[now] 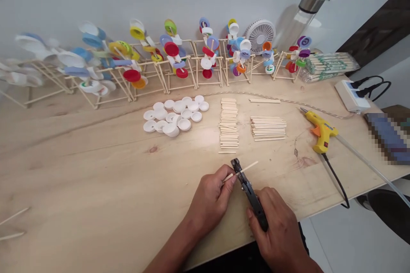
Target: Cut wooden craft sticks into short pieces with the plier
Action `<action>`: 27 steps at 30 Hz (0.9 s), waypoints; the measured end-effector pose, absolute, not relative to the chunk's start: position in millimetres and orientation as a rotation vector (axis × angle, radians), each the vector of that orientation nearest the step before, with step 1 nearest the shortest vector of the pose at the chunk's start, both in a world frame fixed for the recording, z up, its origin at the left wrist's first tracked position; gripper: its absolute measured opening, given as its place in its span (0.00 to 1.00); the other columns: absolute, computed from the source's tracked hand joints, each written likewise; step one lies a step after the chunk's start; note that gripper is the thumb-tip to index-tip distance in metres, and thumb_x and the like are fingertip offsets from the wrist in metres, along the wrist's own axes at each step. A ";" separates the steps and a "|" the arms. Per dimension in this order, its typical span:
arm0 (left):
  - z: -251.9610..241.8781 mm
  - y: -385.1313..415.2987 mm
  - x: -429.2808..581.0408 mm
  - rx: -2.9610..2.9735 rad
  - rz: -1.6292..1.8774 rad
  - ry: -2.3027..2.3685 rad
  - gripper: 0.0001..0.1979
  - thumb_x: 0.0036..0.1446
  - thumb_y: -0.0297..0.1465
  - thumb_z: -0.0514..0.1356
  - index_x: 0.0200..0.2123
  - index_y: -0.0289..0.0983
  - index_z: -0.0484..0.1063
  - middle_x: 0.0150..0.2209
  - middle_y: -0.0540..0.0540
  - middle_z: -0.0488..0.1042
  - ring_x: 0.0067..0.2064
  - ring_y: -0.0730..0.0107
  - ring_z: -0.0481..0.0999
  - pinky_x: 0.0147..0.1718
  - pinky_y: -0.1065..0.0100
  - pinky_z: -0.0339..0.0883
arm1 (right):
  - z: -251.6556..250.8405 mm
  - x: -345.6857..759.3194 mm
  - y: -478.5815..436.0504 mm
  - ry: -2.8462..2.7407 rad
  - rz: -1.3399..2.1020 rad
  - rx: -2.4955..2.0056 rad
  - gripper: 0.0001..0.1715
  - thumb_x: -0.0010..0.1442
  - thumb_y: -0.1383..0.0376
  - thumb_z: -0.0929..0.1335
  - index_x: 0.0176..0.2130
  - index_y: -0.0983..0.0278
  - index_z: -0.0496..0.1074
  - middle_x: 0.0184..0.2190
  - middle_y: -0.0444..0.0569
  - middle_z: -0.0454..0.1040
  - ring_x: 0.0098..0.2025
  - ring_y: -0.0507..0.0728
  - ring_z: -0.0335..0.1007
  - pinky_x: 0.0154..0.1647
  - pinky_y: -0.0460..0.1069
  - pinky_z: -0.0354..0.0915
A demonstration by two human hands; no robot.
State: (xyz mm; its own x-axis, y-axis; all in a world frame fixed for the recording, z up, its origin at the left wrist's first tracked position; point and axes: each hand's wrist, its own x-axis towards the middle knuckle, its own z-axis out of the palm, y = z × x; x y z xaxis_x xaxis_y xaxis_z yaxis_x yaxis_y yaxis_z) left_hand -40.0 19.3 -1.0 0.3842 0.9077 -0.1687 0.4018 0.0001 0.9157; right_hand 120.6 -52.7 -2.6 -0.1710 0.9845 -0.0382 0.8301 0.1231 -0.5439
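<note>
Between the fingers of my left hand (pixel 213 194) is a thin wooden stick (pixel 249 167), tilted up to the right. My right hand (pixel 278 222) grips dark-handled cutting pliers (pixel 251 196), whose jaws meet the stick just past my left fingertips. Whether the jaws have cut into the wood I cannot tell. Just beyond my hands lies a column of short sticks (pixel 229 123), with one piece apart at its near end. To its right is a stack of longer sticks (pixel 268 128), and a few more sticks (pixel 265 100) lie behind that.
White bottle caps (pixel 171 129) lie left of the sticks. Stick frames with colourful cap wheels (pixel 208 62) line the wall. On the right are a yellow glue gun (pixel 320 130), a power strip (pixel 352 96) and bagged sticks (pixel 331 66). A white fan (pixel 260 36) and a bottle (pixel 299 21) stand behind.
</note>
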 end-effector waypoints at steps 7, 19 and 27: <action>-4.0 16.3 -38.9 1.578 0.636 1.195 0.13 0.59 0.36 0.47 0.28 0.36 0.63 0.23 0.52 0.63 0.25 0.74 0.61 0.25 0.73 0.53 | 0.9 120.7 -54.4 -2.052 0.594 -1.795 0.02 0.56 0.67 0.61 0.31 0.62 0.63 0.28 0.47 0.66 0.32 0.58 0.61 0.31 0.51 0.57; 9.6 -2.7 -33.2 1.617 0.725 1.247 0.12 0.58 0.36 0.48 0.25 0.36 0.61 0.21 0.54 0.57 0.23 0.76 0.57 0.24 0.73 0.51 | 33.3 131.2 -59.8 -1.961 1.078 -1.766 0.06 0.58 0.64 0.60 0.31 0.62 0.65 0.29 0.45 0.71 0.32 0.55 0.65 0.31 0.47 0.58; 27.8 -23.7 -30.8 1.580 0.776 1.282 0.13 0.57 0.36 0.49 0.24 0.36 0.60 0.20 0.55 0.55 0.23 0.77 0.55 0.23 0.74 0.50 | 34.7 132.6 -77.2 -1.896 1.110 -1.659 0.07 0.57 0.66 0.62 0.38 0.62 0.65 0.33 0.45 0.71 0.35 0.56 0.67 0.36 0.49 0.61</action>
